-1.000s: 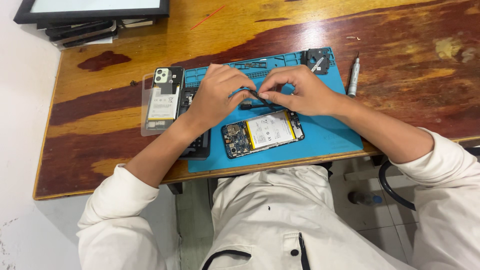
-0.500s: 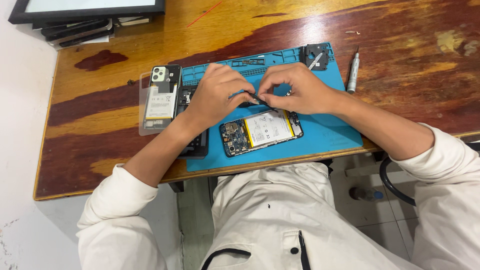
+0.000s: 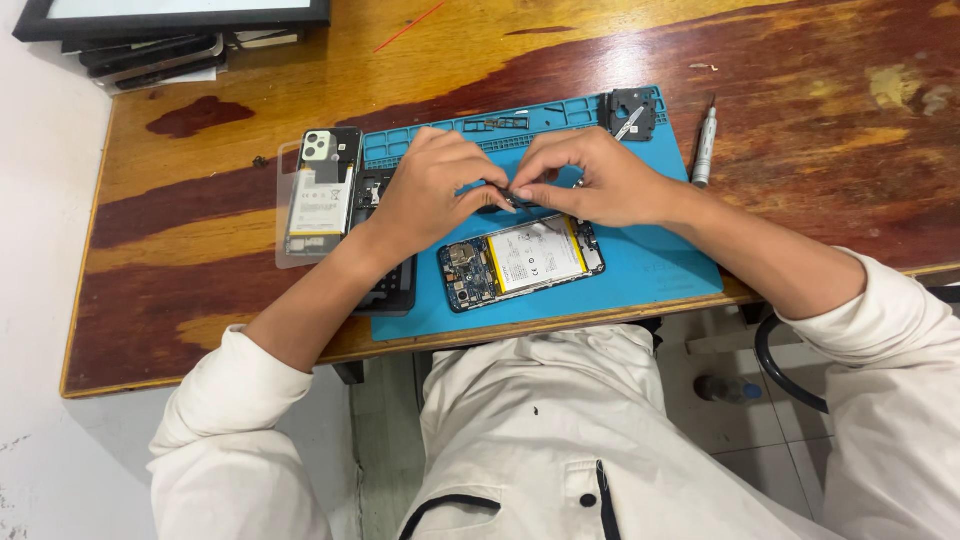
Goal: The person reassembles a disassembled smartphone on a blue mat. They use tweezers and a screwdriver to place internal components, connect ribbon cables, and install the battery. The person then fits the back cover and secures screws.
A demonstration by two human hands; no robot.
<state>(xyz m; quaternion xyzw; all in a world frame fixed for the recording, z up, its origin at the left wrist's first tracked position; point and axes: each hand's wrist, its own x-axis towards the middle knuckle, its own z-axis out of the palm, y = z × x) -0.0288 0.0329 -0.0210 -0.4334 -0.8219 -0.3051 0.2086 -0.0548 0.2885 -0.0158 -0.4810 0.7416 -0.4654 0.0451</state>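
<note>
A small dark part (image 3: pixel 505 197), too small to identify, was pinched between the fingertips of both hands above the blue mat (image 3: pixel 660 265). The left hand (image 3: pixel 430 190) was curled, thumb and forefinger closed on one end of the part; the right hand (image 3: pixel 590 180) gripped the other end in the same way. Just below both hands lay the opened phone (image 3: pixel 520 260), back removed, battery and circuit board exposed. To the outer side of the left hand lay a clear back cover (image 3: pixel 315 200) and a dark frame (image 3: pixel 390 285), partly under the forearm. Beyond the right hand sat a small black module (image 3: pixel 630 110) and a screwdriver (image 3: pixel 704 145) on the worktop (image 3: pixel 200 240). Judgement: disassembly well advanced; phone not closed up.
</note>
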